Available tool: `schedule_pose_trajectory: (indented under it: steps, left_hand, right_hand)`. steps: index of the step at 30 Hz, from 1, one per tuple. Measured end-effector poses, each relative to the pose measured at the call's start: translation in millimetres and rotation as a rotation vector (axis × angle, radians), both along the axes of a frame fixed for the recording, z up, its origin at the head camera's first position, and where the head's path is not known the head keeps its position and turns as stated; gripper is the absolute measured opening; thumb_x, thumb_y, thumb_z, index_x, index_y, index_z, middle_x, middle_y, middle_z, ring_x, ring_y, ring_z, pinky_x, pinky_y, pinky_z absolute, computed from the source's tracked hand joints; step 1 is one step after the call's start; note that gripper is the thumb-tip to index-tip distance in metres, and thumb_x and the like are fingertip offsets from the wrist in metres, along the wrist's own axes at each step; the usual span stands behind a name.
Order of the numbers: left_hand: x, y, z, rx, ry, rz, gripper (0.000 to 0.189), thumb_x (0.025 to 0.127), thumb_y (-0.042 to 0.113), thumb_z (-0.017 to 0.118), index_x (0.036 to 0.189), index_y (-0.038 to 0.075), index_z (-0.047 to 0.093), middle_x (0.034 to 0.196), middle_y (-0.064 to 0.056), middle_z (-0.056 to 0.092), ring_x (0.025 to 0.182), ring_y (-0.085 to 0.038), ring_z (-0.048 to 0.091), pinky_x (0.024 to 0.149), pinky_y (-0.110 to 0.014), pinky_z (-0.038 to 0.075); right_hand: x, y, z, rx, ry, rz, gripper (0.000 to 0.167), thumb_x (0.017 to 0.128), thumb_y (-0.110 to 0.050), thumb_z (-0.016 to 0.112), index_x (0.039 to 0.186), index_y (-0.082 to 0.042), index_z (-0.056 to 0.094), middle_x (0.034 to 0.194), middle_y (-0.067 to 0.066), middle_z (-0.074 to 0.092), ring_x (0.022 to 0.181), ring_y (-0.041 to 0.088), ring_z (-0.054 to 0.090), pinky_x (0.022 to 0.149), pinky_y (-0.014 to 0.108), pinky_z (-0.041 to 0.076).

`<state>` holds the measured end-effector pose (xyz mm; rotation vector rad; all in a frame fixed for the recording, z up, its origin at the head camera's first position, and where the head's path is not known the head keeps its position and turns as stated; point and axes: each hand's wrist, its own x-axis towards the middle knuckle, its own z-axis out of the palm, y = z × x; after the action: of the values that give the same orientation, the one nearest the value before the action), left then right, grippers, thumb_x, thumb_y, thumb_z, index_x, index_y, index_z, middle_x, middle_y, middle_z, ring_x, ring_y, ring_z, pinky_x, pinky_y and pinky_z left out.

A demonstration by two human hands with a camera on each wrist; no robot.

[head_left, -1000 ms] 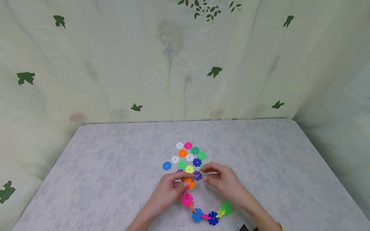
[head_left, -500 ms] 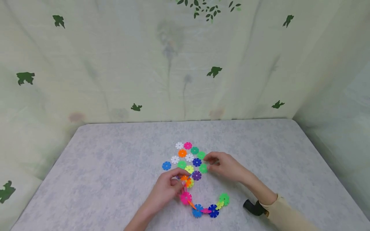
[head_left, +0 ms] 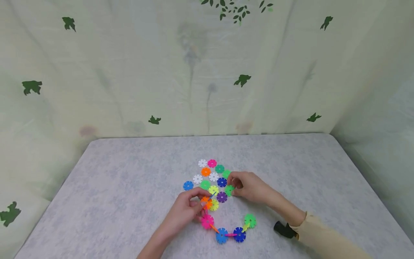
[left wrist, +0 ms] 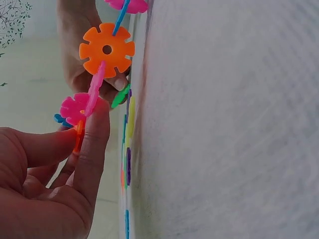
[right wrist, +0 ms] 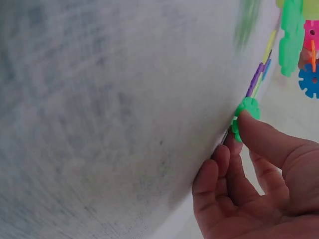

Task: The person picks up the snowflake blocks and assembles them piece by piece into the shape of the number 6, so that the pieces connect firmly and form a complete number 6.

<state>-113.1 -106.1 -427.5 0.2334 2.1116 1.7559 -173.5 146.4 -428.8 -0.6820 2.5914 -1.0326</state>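
Green plastic notched disc (right wrist: 251,105) tilts against the grey surface (head_left: 129,180), pinched between the fingers of the right hand (head_left: 249,187) while the left hand (head_left: 183,211) pinches a linked chain (head_left: 221,235); from where I stand, it looks light, stiff, slightly slick, best held by its rim.

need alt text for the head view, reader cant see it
A person's left hand holds a curved chain of interlocked, brightly coloured notched discs, while their right hand pinches a green disc. More discs lie on a mottled grey table, before a pale leaf-patterned backdrop.
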Motion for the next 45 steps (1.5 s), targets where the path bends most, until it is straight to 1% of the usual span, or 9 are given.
schedule_pose_trajectory:
  steps: [5, 8, 12, 17, 25, 32, 35, 42, 45]
  left_hand:
    - [-1.6, 1.2, -1.3, 0.012, 0.014, 0.009, 0.024, 0.094, -0.002, 0.057, 0.115, 0.002, 0.067, 0.102, -0.012, 0.059, 0.06, -0.019, 0.06, 0.058, -0.039, 0.057]
    - [-2.1, 1.8, -1.1, 0.027, 0.013, 0.015, 0.022, 0.095, 0.001, 0.061, 0.116, 0.0, 0.066, 0.097, -0.011, 0.061, 0.059, -0.019, 0.061, 0.058, -0.038, 0.057]
    - [-2.0, 2.5, 0.0, 0.043, -0.002, 0.016, 0.023, 0.094, 0.003, 0.063, 0.117, -0.001, 0.066, 0.091, -0.01, 0.061, 0.059, -0.019, 0.061, 0.059, -0.038, 0.057]
    - [-1.9, 2.9, 0.1, 0.027, -0.001, 0.008, 0.022, 0.094, 0.002, 0.062, 0.116, -0.001, 0.067, 0.088, -0.011, 0.061, 0.059, -0.019, 0.061, 0.059, -0.037, 0.057]
    - [-1.5, 2.6, 1.2, 0.004, -0.002, -0.011, 0.021, 0.095, -0.001, 0.059, 0.114, 0.001, 0.068, 0.086, -0.011, 0.063, 0.058, -0.02, 0.06, 0.058, -0.035, 0.057]
    - [0.5, 2.4, 1.3, 0.014, 0.016, -0.032, 0.02, 0.095, -0.002, 0.058, 0.112, 0.002, 0.068, 0.075, -0.012, 0.065, 0.059, -0.02, 0.061, 0.057, -0.034, 0.056]
    - [0.1, 2.7, 1.9, 0.003, 0.028, -0.044, 0.02, 0.095, -0.002, 0.059, 0.111, 0.003, 0.069, 0.074, -0.011, 0.064, 0.059, -0.02, 0.06, 0.056, -0.033, 0.056]
    - [-0.3, 2.3, 3.2, 0.003, 0.031, -0.07, 0.019, 0.095, -0.002, 0.059, 0.111, 0.002, 0.069, 0.074, -0.012, 0.064, 0.06, -0.022, 0.06, 0.057, -0.034, 0.057]
    - [-0.3, 2.2, 3.8, 0.002, 0.031, -0.072, 0.019, 0.095, -0.002, 0.059, 0.111, 0.002, 0.069, 0.075, -0.012, 0.064, 0.06, -0.022, 0.06, 0.057, -0.034, 0.056]
  right_hand:
    - [7.7, -0.4, 4.3, 0.019, 0.043, -0.029, 0.02, 0.088, -0.006, 0.072, 0.098, -0.021, 0.063, 0.083, -0.008, 0.061, 0.076, 0.012, 0.056, 0.072, 0.033, 0.048]
    - [14.0, -0.7, 7.7, -0.012, 0.057, -0.06, 0.019, 0.09, -0.006, 0.07, 0.098, -0.023, 0.065, 0.085, -0.011, 0.063, 0.078, 0.009, 0.058, 0.073, 0.032, 0.05]
    - [24.1, -3.3, 12.2, -0.141, 0.026, -0.112, 0.019, 0.091, -0.004, 0.069, 0.1, -0.021, 0.066, 0.092, -0.008, 0.066, 0.082, 0.01, 0.063, 0.073, 0.029, 0.054]
    - [37.5, -9.8, 13.6, -0.326, -0.053, -0.179, 0.019, 0.093, -0.001, 0.065, 0.105, -0.015, 0.066, 0.094, 0.002, 0.064, 0.079, 0.022, 0.066, 0.069, 0.03, 0.056]
    - [52.6, -22.4, 13.3, -0.442, -0.093, -0.306, 0.023, 0.09, 0.0, 0.069, 0.11, -0.012, 0.067, 0.091, 0.003, 0.064, 0.077, 0.029, 0.064, 0.068, 0.031, 0.057]
    - [55.7, -26.8, 15.1, -0.446, -0.124, -0.303, 0.019, 0.091, -0.003, 0.069, 0.109, -0.011, 0.067, 0.092, 0.004, 0.065, 0.078, 0.03, 0.065, 0.071, 0.036, 0.058]
    - [56.2, -26.7, 15.0, -0.433, -0.127, -0.301, 0.018, 0.092, -0.005, 0.069, 0.108, -0.012, 0.068, 0.091, 0.004, 0.065, 0.077, 0.03, 0.065, 0.07, 0.039, 0.058]
    - [57.1, -28.1, 15.6, -0.435, -0.162, -0.347, 0.018, 0.091, -0.006, 0.069, 0.108, -0.01, 0.068, 0.088, 0.004, 0.066, 0.074, 0.029, 0.064, 0.067, 0.04, 0.057]
    - [57.1, -27.9, 15.3, -0.447, -0.178, -0.339, 0.017, 0.091, -0.007, 0.069, 0.108, -0.01, 0.068, 0.088, 0.005, 0.066, 0.075, 0.029, 0.064, 0.067, 0.04, 0.057]
